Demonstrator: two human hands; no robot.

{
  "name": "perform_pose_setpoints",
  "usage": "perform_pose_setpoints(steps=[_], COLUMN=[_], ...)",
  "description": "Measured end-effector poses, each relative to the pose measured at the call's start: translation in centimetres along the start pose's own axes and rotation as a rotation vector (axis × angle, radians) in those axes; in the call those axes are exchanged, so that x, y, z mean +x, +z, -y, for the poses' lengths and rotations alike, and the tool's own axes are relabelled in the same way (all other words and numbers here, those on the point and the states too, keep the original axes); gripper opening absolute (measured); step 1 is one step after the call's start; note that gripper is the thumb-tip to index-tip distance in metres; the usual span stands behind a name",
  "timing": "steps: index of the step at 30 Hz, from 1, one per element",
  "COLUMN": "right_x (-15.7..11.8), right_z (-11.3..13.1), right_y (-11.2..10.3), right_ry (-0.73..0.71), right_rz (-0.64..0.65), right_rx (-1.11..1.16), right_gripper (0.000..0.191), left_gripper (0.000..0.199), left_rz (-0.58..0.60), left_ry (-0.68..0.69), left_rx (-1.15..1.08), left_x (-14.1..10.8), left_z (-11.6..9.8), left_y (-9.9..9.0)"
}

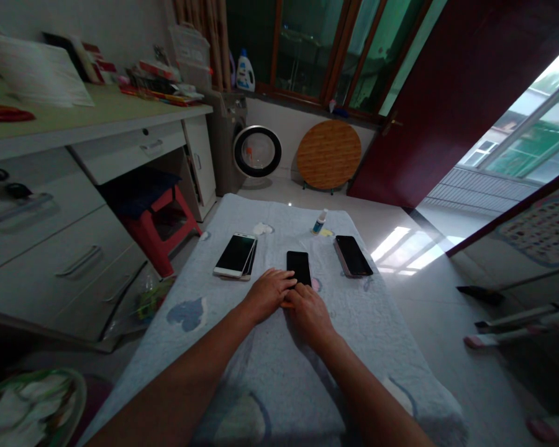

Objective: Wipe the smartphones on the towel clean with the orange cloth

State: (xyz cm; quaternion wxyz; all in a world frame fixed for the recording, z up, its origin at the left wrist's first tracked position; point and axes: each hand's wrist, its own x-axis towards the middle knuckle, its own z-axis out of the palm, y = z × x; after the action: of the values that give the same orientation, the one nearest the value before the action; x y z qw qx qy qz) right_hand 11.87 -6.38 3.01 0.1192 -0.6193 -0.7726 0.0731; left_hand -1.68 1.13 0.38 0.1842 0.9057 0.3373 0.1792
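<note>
Left hand [271, 292] and right hand [310, 313] press bent-fingered at the phone [299, 266], grip unclear, and lopsided pressure could skid it across the cloth [382, 329]!

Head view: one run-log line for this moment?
left hand: on middle phone | right hand: on its near end | cloth: phone stack at left, dark-screened phone and bottle at right

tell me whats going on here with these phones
A person has the left hand and right hand at the near end of a dark-screened phone on a cloth-covered table. A white-framed phone tops a small stack to the left, another dark-screened phone lies to the right, and a small bottle stands farther back.
</note>
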Motion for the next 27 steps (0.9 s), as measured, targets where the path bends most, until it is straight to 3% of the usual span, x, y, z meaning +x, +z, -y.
perform_pose_setpoints(steps=[10, 14, 18, 27], right_x=[-2.6, -2.8, -2.5, 1.2], right_z=[-3.9, -4.4, -3.9, -5.4], right_y=[-1.9, -2.3, -1.6, -1.1], right_ry=[0.146, 0.152, 0.09, 0.108], right_rz=[-0.018, -0.079, -0.151, -0.052], right_rx=[0.044, 0.11, 0.2, 0.129], right_gripper=[0.015, 0.02, 0.024, 0.023], left_gripper=[0.033, 0.039, 0.056, 0.05], left_rz=[0.002, -0.016, -0.018, -0.033], left_ry=[0.0, 0.019, 0.025, 0.012], left_rx=[-0.013, -0.014, -0.015, 0.015], left_x=[0.0, -0.4, -0.5, -0.2], left_z=[0.2, -0.3, -0.6, -0.4], left_y=[0.3, -0.1, -0.4, 0.2])
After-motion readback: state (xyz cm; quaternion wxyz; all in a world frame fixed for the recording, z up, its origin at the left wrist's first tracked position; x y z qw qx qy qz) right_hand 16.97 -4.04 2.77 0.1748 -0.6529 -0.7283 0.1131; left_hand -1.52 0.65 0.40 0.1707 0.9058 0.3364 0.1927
